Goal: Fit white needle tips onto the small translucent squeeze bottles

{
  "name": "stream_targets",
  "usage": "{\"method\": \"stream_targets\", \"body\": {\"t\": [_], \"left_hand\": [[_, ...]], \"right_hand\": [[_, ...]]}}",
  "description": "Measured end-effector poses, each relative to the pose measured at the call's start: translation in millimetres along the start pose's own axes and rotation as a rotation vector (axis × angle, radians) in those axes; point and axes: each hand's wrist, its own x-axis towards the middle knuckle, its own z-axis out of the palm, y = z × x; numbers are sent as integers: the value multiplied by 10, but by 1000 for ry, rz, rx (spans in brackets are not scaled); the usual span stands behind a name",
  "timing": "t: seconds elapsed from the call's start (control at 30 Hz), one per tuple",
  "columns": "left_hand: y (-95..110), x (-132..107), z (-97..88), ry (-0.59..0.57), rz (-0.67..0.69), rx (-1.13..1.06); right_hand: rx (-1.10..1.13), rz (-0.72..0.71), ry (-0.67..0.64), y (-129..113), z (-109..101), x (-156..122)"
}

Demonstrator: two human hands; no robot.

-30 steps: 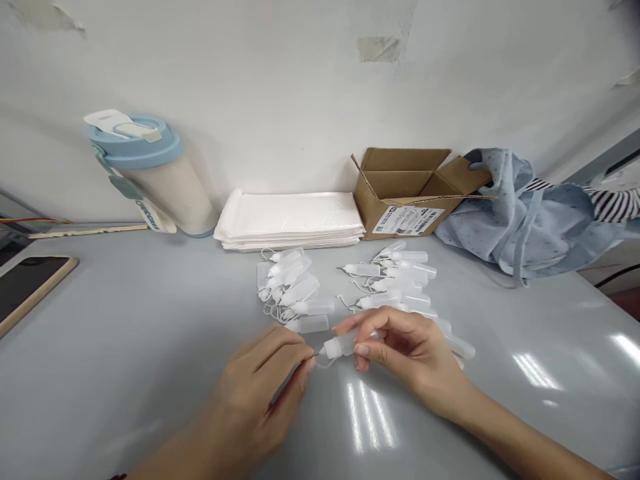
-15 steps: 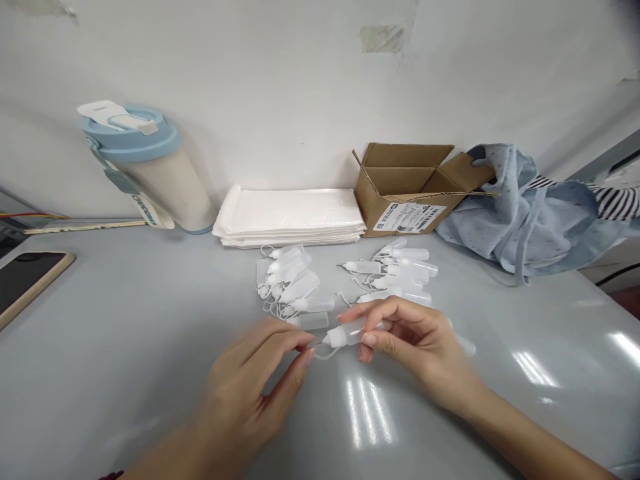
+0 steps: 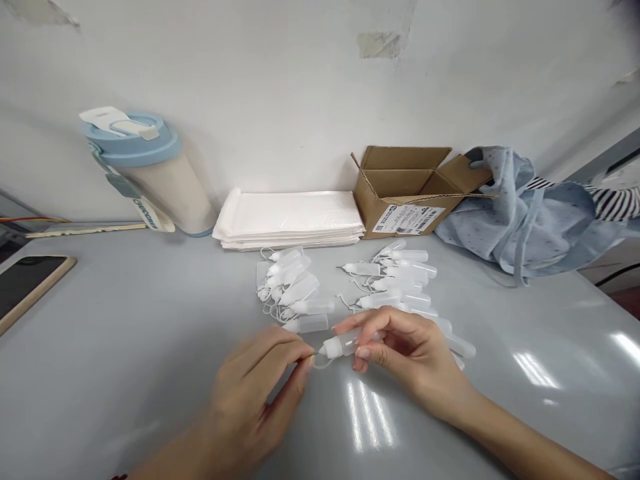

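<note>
My right hand [image 3: 410, 357] pinches a small translucent squeeze bottle [image 3: 340, 346] by its body, just above the grey table [image 3: 150, 333]. Its needle tip points left. My left hand [image 3: 260, 393] is closed in a pinch at that tip, on the small tethered cap, which is too tiny to see clearly. Two heaps of the same bottles lie behind the hands: a left heap [image 3: 293, 287] and a right heap [image 3: 400, 280].
A stack of white bags [image 3: 293, 220] lies against the wall. Beside it stands an open cardboard box [image 3: 407, 193], with blue cloth [image 3: 530, 220] to its right. A blue-lidded tumbler [image 3: 155, 177] stands at left. A phone [image 3: 27, 287] lies at the left edge.
Both hands with the bottle drifted slightly up and back down; the grip is the same. The heaps have not moved.
</note>
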Motion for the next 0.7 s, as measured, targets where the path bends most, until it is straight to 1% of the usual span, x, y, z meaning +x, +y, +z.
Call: {"method": "stream_targets", "body": {"t": [0.17, 0.3, 0.5, 0.6, 0.7], "left_hand": [[-14, -14, 12, -31, 7, -24], [-22, -24, 21, -12, -3, -36], [4, 11, -5, -29, -70, -73], [0, -3, -2, -45, -84, -79], [-5, -11, 4, -27, -109, -55]], "right_hand": [[-30, -25, -5, 10, 16, -14], [-88, -64, -9, 17, 20, -18], [-195, -139, -6, 0, -16, -8], [-207, -172, 6, -13, -38, -6], [-196, -174, 11, -18, -50, -11]]}}
